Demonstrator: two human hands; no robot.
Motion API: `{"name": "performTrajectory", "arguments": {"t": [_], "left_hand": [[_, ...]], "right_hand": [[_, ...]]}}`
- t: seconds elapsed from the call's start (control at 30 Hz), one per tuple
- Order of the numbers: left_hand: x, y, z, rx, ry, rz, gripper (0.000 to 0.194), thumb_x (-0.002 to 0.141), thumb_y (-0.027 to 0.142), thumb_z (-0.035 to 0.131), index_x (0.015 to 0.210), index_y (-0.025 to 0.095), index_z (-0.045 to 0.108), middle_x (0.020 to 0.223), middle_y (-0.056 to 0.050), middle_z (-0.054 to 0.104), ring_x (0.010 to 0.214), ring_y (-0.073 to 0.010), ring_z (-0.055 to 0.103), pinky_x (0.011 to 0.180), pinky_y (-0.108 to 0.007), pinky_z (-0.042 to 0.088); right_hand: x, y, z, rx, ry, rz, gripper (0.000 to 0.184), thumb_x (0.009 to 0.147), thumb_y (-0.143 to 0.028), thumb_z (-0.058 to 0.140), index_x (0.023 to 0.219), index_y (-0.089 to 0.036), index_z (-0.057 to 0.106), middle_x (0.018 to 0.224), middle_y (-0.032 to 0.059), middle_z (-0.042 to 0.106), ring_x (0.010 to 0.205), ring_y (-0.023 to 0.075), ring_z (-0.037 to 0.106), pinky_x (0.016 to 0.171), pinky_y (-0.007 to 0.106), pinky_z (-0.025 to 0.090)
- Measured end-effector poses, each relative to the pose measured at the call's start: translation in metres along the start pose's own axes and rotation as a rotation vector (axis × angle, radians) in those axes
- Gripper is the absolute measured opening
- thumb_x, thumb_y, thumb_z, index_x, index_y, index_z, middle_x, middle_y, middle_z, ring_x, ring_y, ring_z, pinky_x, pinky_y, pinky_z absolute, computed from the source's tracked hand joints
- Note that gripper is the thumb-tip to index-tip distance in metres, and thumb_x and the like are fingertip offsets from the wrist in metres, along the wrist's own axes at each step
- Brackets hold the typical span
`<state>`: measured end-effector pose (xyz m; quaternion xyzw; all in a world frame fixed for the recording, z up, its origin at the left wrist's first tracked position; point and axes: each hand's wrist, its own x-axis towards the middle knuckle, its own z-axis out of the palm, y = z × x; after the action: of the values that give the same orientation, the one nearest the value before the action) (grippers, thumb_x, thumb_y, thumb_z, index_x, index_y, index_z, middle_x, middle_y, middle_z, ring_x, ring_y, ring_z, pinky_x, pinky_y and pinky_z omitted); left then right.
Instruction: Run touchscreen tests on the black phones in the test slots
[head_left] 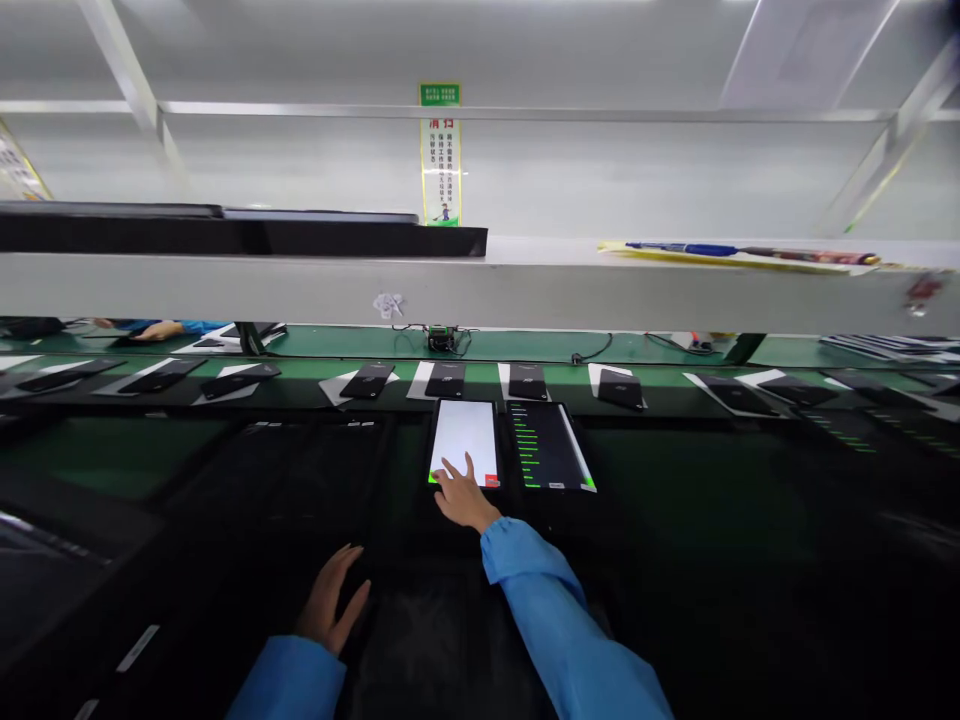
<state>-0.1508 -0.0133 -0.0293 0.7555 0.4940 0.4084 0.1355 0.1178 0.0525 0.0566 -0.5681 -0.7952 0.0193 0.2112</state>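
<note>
In the middle of the bench lies a tablet (466, 432) with a bright white screen, a green patch at its lower left and a red one at its lower right. My right hand (463, 498) is over its lower edge, fingers spread, with a fingertip at the green corner; whether it presses the glass I cannot tell. Just to the right lies a second tablet (553, 445), its dark screen showing rows of green bars. My left hand (332, 603) is nearer to me and lower left, fingers apart and holding nothing. Both arms wear blue sleeves.
Behind the tablets runs a row of dark devices on white sheets (527, 381). Above it, a white shelf (540, 290) crosses the view, bearing a black tray (337, 238) and pens (682, 248). Another person's hand (161, 330) shows at the far left beyond the row.
</note>
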Motion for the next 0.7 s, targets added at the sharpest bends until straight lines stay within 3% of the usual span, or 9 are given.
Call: {"name": "performTrajectory", "arguments": {"t": [0.1,0.17,0.27,0.33,0.4,0.5,0.6,0.7], "left_hand": [[0.002,0.001,-0.004,0.005,-0.018,0.040,0.036,0.090,0.043,0.041,0.122,0.027,0.046,0.128,-0.008,0.051,0.123,-0.0256,0.048,0.105,-0.050,0.040],[0.003,0.000,-0.007,0.004,-0.041,0.056,0.037,0.090,0.044,0.041,0.123,0.027,0.046,0.128,-0.009,0.051,0.123,-0.0255,0.047,0.105,-0.049,0.039],[0.003,0.000,-0.010,0.012,-0.085,0.074,0.041,0.088,0.049,0.042,0.122,0.025,0.047,0.126,-0.010,0.050,0.122,-0.0269,0.046,0.106,-0.051,0.036],[0.001,0.007,-0.011,0.028,-0.117,0.088,0.048,0.085,0.053,0.045,0.122,0.024,0.048,0.128,-0.012,0.048,0.125,-0.0302,0.043,0.106,-0.054,0.034],[-0.004,0.023,-0.009,0.131,-0.144,0.091,0.055,0.082,0.056,0.046,0.126,0.023,0.045,0.133,-0.014,0.044,0.130,-0.0342,0.036,0.103,-0.059,0.033],[-0.018,0.062,-0.002,0.414,-0.162,0.092,0.057,0.081,0.051,0.045,0.129,0.021,0.044,0.136,-0.016,0.043,0.131,-0.0358,0.034,0.101,-0.067,0.025],[-0.028,0.097,0.011,0.552,-0.177,0.172,0.053,0.081,0.049,0.047,0.122,0.016,0.053,0.132,-0.018,0.050,0.121,-0.0324,0.045,0.104,-0.064,0.020],[-0.027,0.109,0.022,0.579,-0.151,0.191,0.056,0.082,0.056,0.045,0.116,0.013,0.058,0.128,-0.018,0.054,0.116,-0.0303,0.050,0.104,-0.056,0.026]], "right_hand": [[-0.017,0.009,-0.025,-0.001,0.014,0.037,0.026,0.092,-0.022,0.046,0.115,-0.017,0.057,0.118,0.0069,0.064,0.130,0.0236,0.041,0.111,0.059,0.010],[-0.049,0.022,-0.056,-0.007,0.028,0.085,0.029,0.093,-0.018,0.039,0.116,-0.020,0.055,0.118,0.0056,0.065,0.128,0.0210,0.044,0.111,0.057,0.006],[-0.122,0.041,-0.102,-0.023,0.002,0.196,0.026,0.093,-0.022,0.038,0.106,-0.023,0.059,0.101,0.0015,0.070,0.101,0.0160,0.062,0.108,0.047,0.023],[-0.178,0.048,-0.119,-0.044,-0.013,0.306,0.023,0.091,-0.028,0.041,0.096,-0.024,0.063,0.097,0.0014,0.070,0.096,0.0166,0.062,0.098,0.041,0.037],[-0.230,0.046,-0.118,-0.088,-0.005,0.453,0.026,0.088,-0.034,0.043,0.094,-0.023,0.065,0.108,0.0072,0.067,0.109,0.0238,0.057,0.094,0.045,0.040],[-0.278,0.033,-0.092,-0.138,-0.007,0.634,0.039,0.086,-0.042,0.043,0.111,-0.018,0.063,0.126,0.0160,0.057,0.122,0.0337,0.047,0.094,0.054,0.038],[-0.287,0.017,-0.062,-0.172,0.012,0.733,0.056,0.087,-0.049,0.041,0.128,-0.013,0.053,0.143,0.0204,0.040,0.133,0.0346,0.034,0.104,0.056,0.028],[-0.273,0.011,-0.046,-0.193,0.049,0.818,0.058,0.086,-0.050,0.043,0.126,-0.009,0.053,0.147,0.0229,0.031,0.137,0.0354,0.026,0.107,0.055,0.022]]}}
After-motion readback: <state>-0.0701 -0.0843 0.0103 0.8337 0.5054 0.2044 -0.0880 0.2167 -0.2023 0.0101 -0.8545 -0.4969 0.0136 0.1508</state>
